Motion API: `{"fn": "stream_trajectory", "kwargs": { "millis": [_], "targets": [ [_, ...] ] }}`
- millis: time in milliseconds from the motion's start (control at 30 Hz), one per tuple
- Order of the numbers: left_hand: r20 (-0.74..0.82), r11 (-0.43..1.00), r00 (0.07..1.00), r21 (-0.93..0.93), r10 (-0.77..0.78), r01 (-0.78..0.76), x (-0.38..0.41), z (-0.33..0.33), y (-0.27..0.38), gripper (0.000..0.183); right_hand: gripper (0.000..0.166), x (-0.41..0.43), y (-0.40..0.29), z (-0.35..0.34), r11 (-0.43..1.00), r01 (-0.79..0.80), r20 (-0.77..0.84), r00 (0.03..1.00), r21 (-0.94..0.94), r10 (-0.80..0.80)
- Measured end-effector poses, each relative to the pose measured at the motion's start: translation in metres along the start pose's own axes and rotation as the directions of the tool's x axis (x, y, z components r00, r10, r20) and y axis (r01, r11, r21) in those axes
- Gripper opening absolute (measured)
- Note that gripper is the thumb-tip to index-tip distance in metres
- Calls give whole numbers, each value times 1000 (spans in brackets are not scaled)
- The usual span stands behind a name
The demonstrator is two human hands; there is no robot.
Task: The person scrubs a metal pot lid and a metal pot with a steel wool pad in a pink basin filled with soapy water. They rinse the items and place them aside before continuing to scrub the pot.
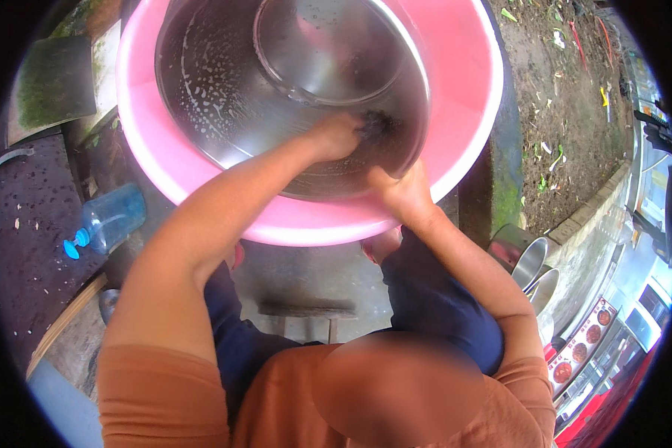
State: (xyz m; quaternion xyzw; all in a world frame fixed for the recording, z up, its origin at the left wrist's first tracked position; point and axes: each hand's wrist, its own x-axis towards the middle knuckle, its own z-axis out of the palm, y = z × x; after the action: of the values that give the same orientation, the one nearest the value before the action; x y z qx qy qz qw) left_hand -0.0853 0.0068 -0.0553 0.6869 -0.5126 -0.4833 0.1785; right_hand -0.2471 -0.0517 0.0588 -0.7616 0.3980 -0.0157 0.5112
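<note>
A large stainless steel vessel [224,117] lies tilted inside a round pink plastic tub [465,112]. Soap suds and droplets streak its inner left wall. A smaller steel ring surrounds a shiny round part at its far end; I cannot tell whether that is the base or a second vessel. My left hand [339,136] reaches inside and presses a dark, blurred scouring pad [378,124] against the inner wall. At the near right, my right hand [406,190] grips the vessel's rim, thumb on the inner side and fingers partly hidden.
A blue pump bottle [115,218] lies on its side at left, beside a dark board [33,224]. Under me is a small wooden stool [308,309]. Metal pots [529,263] stand at right below a low wall bordering a soil bed [571,129] with scattered scraps.
</note>
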Motion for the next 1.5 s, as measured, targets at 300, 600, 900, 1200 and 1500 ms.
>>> {"fn": "stream_trajectory", "kwargs": {
  "millis": [300, 600, 900, 1200, 1500],
  "targets": [
    [-27, 962, 991, 238, -129, 131, -26, -14, -5, 31, 22, 7, 4, 6, 994, 67, -94, 994, 85, -59],
    [42, 820, 996, 571, -73, 36, -45, -63, -31, 38, 19, 5, 6, 2, 998, 58, -62, 996, 18, -56],
    [87, 761, 989, 648, -117, 33, -41, -65, -26, 33, 48, 3, 5, 1, 999, 30, -41, 999, 25, -29],
    [-28, 908, 999, 419, 22, -8, -29, -24, -36, 39, 61, 1, 0, -4, 997, -52, 17, 999, 60, 51],
    [2, 992, 1000, 122, 29, -29, 11, 8, -10, 42, 60, 2, 8, 2, 998, -9, -5, 1000, 63, 9]
  ]
}}
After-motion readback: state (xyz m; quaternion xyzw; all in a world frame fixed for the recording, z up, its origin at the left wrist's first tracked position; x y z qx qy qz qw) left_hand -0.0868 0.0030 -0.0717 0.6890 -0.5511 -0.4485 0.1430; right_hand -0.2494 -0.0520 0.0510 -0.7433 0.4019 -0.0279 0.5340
